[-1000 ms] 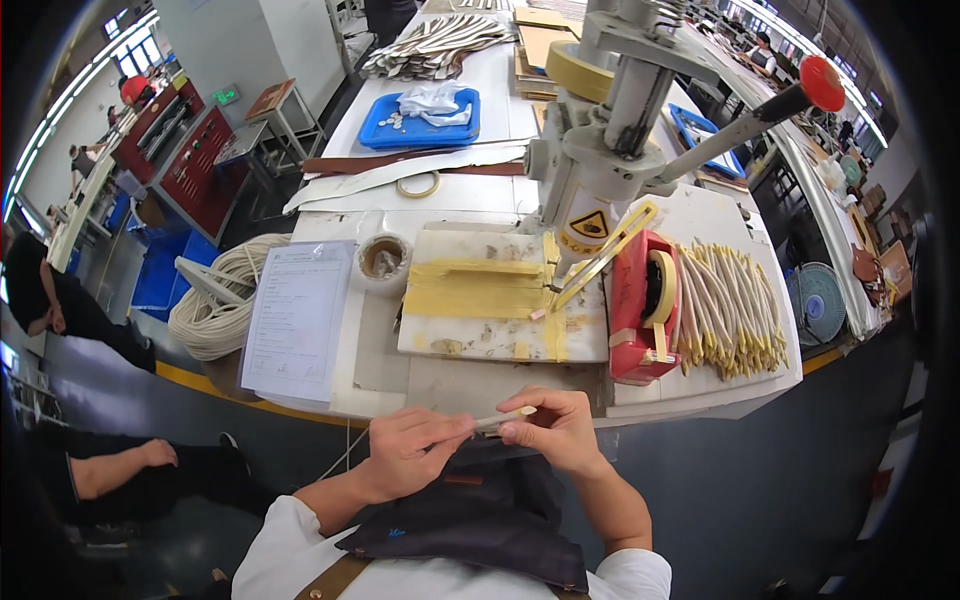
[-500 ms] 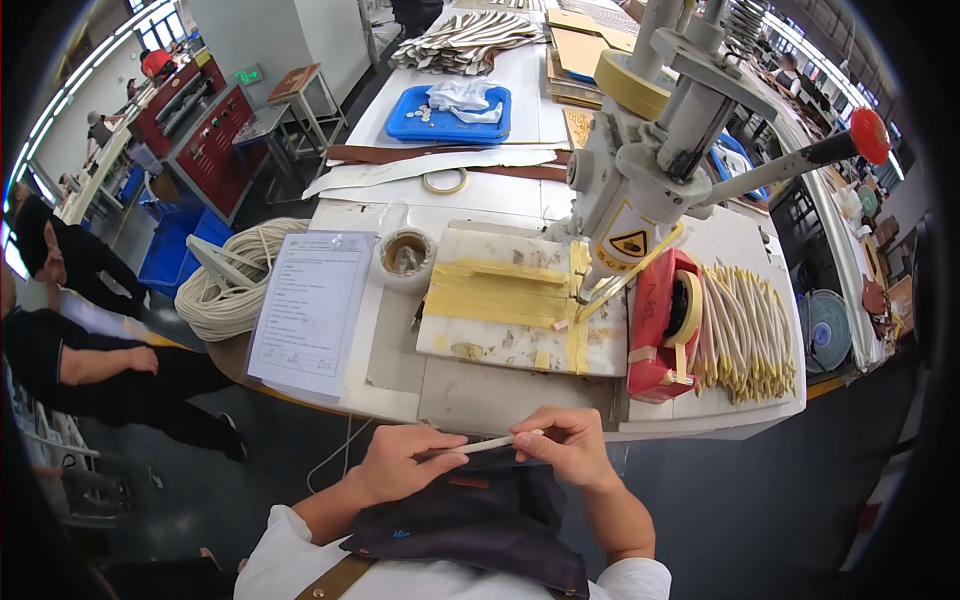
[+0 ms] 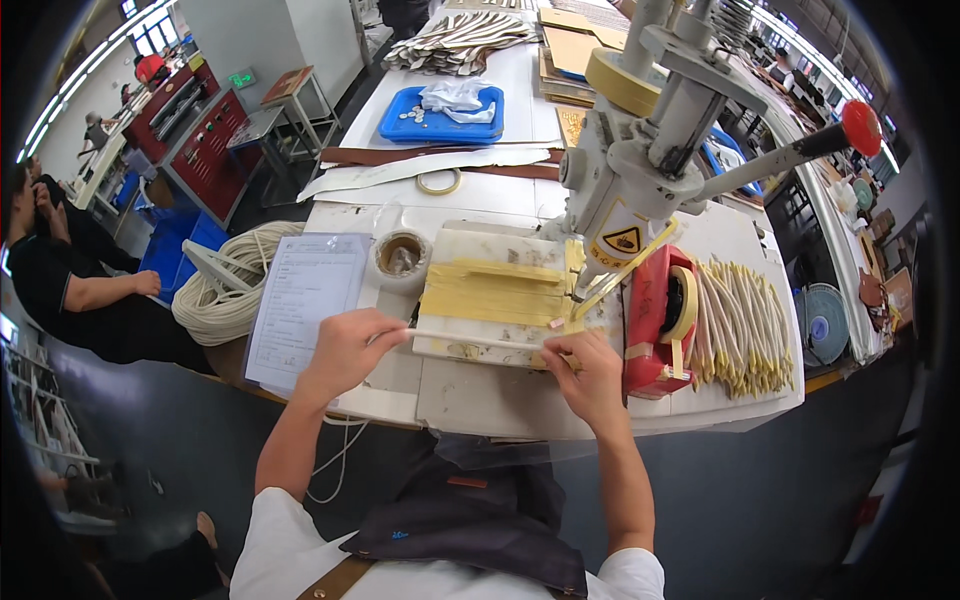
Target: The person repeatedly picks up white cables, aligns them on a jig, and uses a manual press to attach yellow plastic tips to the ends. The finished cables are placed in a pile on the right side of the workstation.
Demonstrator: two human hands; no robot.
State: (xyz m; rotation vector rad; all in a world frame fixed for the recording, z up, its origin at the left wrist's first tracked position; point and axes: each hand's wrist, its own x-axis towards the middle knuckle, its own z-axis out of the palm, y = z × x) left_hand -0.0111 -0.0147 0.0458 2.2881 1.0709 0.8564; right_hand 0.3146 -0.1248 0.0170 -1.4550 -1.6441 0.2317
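A white cord [image 3: 470,340] is stretched nearly level between my hands, over the near edge of a white board [image 3: 500,252] striped with yellow tape. My left hand [image 3: 347,352] pinches its left end, in front of a printed sheet. At the other end my right hand [image 3: 588,372] grips it, just left of a red tape dispenser [image 3: 650,352]. Behind the board stands a grey hand press [image 3: 620,200] with a red-knobbed lever [image 3: 862,128]. Right of the dispenser lies a pile of cut cords [image 3: 740,325] with yellow ends.
A coil of white rope [image 3: 225,305] sits at the table's left, beside the printed sheet [image 3: 305,310] and a clear tape roll [image 3: 402,257]. Farther back are brown and white strips [image 3: 400,172] and a blue tray [image 3: 395,125]. People in dark clothes [image 3: 60,280] are at the left.
Both hands have moved forward from above my lap to over the table's front edge, and wider apart. More of the cord now shows between them.
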